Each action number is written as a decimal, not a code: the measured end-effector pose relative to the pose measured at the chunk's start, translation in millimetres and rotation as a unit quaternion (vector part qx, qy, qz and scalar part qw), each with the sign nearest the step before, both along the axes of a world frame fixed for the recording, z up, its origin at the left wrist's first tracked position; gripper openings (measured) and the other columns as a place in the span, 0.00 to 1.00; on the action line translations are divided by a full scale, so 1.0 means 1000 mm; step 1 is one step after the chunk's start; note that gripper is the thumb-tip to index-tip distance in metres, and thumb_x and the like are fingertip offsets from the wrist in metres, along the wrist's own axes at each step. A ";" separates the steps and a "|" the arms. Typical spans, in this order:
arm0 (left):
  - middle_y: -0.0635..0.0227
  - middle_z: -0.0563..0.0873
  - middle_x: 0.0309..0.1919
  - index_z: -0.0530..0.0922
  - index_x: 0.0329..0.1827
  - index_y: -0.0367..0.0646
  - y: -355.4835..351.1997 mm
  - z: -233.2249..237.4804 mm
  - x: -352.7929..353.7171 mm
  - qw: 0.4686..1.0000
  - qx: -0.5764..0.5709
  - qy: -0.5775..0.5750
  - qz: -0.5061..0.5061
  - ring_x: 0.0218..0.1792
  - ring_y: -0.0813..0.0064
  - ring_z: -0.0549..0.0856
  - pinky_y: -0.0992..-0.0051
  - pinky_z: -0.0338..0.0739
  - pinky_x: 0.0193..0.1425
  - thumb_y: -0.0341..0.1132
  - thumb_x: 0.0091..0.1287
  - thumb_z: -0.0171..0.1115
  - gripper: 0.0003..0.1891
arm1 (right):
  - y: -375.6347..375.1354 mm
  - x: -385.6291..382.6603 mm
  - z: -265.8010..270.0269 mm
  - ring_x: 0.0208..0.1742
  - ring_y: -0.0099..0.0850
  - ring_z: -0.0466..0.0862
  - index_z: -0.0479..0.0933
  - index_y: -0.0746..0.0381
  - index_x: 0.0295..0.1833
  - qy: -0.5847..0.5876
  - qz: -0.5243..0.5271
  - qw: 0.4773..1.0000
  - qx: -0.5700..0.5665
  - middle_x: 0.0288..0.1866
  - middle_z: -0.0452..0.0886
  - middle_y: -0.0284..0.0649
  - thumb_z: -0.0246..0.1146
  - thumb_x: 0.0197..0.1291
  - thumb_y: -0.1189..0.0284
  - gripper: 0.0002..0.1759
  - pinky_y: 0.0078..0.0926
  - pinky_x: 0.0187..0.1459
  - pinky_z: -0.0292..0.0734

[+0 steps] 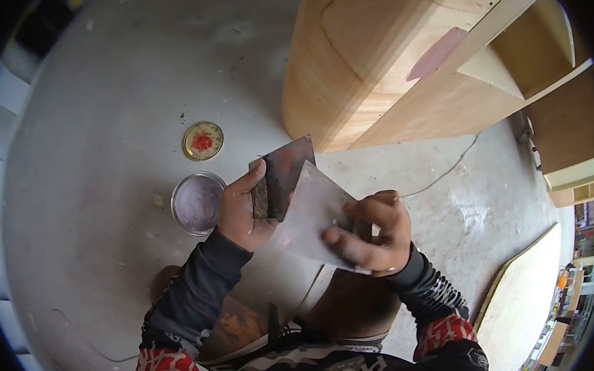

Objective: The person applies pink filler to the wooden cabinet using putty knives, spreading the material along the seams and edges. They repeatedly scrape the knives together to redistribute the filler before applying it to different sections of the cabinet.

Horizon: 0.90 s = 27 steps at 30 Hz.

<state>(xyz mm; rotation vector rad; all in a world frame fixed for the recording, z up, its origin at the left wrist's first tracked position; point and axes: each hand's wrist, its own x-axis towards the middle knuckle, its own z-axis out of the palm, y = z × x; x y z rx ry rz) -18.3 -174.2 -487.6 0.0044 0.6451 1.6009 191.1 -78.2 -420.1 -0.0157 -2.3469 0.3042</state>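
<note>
My left hand (pixel 241 209) is closed on a dark, stained putty knife (pixel 290 168) with a wide blade and a worn handle. In my right hand (pixel 380 234) is a broad, pale grey filler spreader (pixel 312 211), fingers pressed on its face. The spreader's edge overlaps the putty knife's blade, and the two look to be touching. Just left of my left hand stands an open tin of pale purple filler (pixel 198 203) on the floor. Beyond it lies a round lid (pixel 203 141) with a red-orange smear of paste.
A curved plywood cabinet (pixel 350 65) rises ahead, with a pink filler patch (pixel 435 55) on its side. A cable (pixel 444 174) runs over the concrete floor (pixel 105 172). At the right lies a pale board (pixel 521 284), with shelving behind it.
</note>
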 end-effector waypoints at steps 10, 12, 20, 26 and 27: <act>0.59 0.82 0.58 0.71 0.66 0.36 -0.001 0.041 0.003 0.990 0.102 -0.098 0.001 0.58 0.66 0.83 0.68 0.77 0.65 0.31 0.71 0.56 0.21 | 0.023 0.011 -0.055 0.42 0.36 0.78 0.81 0.50 0.61 -0.133 -0.130 0.979 -0.080 0.45 0.81 0.39 0.67 0.47 0.80 0.31 0.32 0.44 0.75; 0.59 0.83 0.57 0.70 0.66 0.35 0.001 0.051 0.002 0.990 0.069 -0.117 0.043 0.54 0.67 0.84 0.69 0.80 0.59 0.32 0.72 0.54 0.21 | 0.021 0.009 -0.068 0.43 0.39 0.79 0.82 0.53 0.58 -0.067 -0.171 0.956 -0.227 0.43 0.81 0.41 0.65 0.41 0.87 0.34 0.34 0.46 0.78; 0.70 0.81 0.30 0.77 0.49 0.39 0.004 -0.012 -0.002 0.922 0.181 -0.341 -0.042 0.28 0.76 0.84 0.80 0.74 0.24 0.37 0.76 0.43 0.14 | -0.020 -0.004 -0.028 0.46 0.39 0.79 0.81 0.52 0.62 0.014 -0.074 0.986 -0.149 0.50 0.77 0.46 0.69 0.38 0.86 0.38 0.29 0.42 0.77; 0.70 0.78 0.28 0.75 0.41 0.44 -0.005 -0.028 0.039 0.966 0.046 0.247 0.055 0.24 0.79 0.78 0.81 0.70 0.22 0.46 0.76 0.46 0.16 | -0.035 -0.027 -0.025 0.47 0.41 0.78 0.77 0.57 0.66 0.002 0.002 0.988 -0.153 0.57 0.77 0.47 0.69 0.42 0.84 0.39 0.34 0.49 0.76; 0.68 0.79 0.28 0.75 0.41 0.43 -0.009 -0.026 0.036 0.985 0.174 -0.009 0.012 0.23 0.78 0.78 0.80 0.71 0.21 0.46 0.77 0.46 0.16 | -0.034 -0.029 -0.029 0.47 0.41 0.78 0.76 0.56 0.66 0.015 -0.013 0.986 -0.165 0.56 0.77 0.46 0.69 0.42 0.84 0.39 0.34 0.49 0.76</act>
